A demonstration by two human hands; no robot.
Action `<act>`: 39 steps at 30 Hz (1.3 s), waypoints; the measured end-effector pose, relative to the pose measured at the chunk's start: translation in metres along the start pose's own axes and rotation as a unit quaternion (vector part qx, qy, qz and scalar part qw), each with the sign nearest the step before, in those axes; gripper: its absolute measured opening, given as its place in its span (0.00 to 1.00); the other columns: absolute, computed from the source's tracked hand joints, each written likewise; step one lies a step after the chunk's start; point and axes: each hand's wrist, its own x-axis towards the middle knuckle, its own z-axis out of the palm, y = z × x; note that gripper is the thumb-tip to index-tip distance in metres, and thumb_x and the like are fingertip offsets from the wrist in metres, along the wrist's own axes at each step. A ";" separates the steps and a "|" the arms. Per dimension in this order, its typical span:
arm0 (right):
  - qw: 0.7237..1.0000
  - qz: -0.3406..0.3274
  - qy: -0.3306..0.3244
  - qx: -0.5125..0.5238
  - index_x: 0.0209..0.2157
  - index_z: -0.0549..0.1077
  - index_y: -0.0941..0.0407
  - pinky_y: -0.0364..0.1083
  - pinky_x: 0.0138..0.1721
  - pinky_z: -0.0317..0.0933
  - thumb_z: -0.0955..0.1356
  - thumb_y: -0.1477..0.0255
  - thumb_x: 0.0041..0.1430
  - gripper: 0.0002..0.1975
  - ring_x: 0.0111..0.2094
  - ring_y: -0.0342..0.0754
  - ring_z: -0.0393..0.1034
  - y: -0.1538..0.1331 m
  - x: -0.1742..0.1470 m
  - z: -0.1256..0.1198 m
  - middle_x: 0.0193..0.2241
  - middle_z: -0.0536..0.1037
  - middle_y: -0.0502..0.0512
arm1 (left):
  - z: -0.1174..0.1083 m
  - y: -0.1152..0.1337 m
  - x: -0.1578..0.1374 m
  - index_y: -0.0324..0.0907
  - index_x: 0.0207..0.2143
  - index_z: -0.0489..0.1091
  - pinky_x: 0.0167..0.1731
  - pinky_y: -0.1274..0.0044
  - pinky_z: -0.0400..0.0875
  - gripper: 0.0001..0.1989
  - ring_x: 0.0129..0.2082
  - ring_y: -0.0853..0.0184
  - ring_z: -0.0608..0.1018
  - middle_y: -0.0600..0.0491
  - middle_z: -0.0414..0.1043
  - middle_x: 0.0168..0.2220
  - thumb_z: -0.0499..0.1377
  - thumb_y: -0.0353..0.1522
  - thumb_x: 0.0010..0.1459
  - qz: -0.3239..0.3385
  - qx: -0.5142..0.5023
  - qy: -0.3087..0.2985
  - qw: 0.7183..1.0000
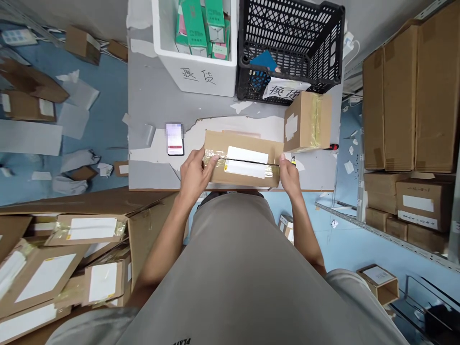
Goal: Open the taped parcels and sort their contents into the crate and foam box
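A cardboard box [244, 180] is at the front edge of the table, between my two hands. A dark slit runs lengthwise through the clear tape and the white label [247, 154] on its top. My left hand [197, 175] grips the left end, thumb on top near the slit. At the right end, my right hand [289, 175] holds the box with its thumb at the corner; its other fingers are mostly hidden. A small yellow bit [293, 161] shows beside that hand; I cannot tell what it belongs to.
A phone [175, 139] lies left of the box. A taped carton [305, 122] stands to the right. Behind are a white bin [208, 79] of green boxes and a black crate [291, 62]. A large carton [147, 230] of parcels is at lower left; shelves of boxes [402, 100] rise at right.
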 end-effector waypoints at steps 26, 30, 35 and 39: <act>0.969 -0.154 0.168 -0.096 0.65 0.69 0.55 0.68 0.73 0.73 0.73 0.70 0.67 0.27 0.74 0.69 0.71 0.011 0.091 0.008 0.69 0.73 0.78 | 0.024 -0.017 0.096 0.40 0.67 0.72 0.59 0.58 0.83 0.27 0.69 0.39 0.79 0.29 0.75 0.64 0.65 0.46 0.76 0.081 -0.018 0.144 0.986; 0.980 -0.114 0.119 -0.113 0.64 0.70 0.57 0.65 0.66 0.77 0.70 0.74 0.67 0.25 0.68 0.69 0.76 0.018 0.131 0.041 0.71 0.70 0.79 | 0.051 -0.033 0.128 0.39 0.68 0.71 0.66 0.55 0.77 0.29 0.70 0.37 0.78 0.31 0.73 0.70 0.66 0.29 0.65 0.013 -0.030 0.113 0.993; 0.991 -0.045 0.039 -0.122 0.63 0.71 0.57 0.63 0.66 0.73 0.67 0.75 0.71 0.21 0.62 0.67 0.79 0.023 0.165 0.065 0.68 0.75 0.75 | 0.084 -0.044 0.154 0.38 0.65 0.72 0.71 0.56 0.72 0.26 0.69 0.39 0.78 0.33 0.76 0.65 0.64 0.26 0.65 -0.054 -0.081 0.063 0.993; 0.993 -0.037 -0.062 -0.090 0.63 0.71 0.58 0.56 0.62 0.74 0.75 0.68 0.69 0.25 0.59 0.64 0.79 0.037 0.169 0.077 0.62 0.81 0.72 | 0.106 -0.058 0.154 0.36 0.68 0.69 0.69 0.58 0.75 0.37 0.69 0.40 0.78 0.31 0.74 0.67 0.74 0.31 0.58 -0.082 -0.113 0.001 0.990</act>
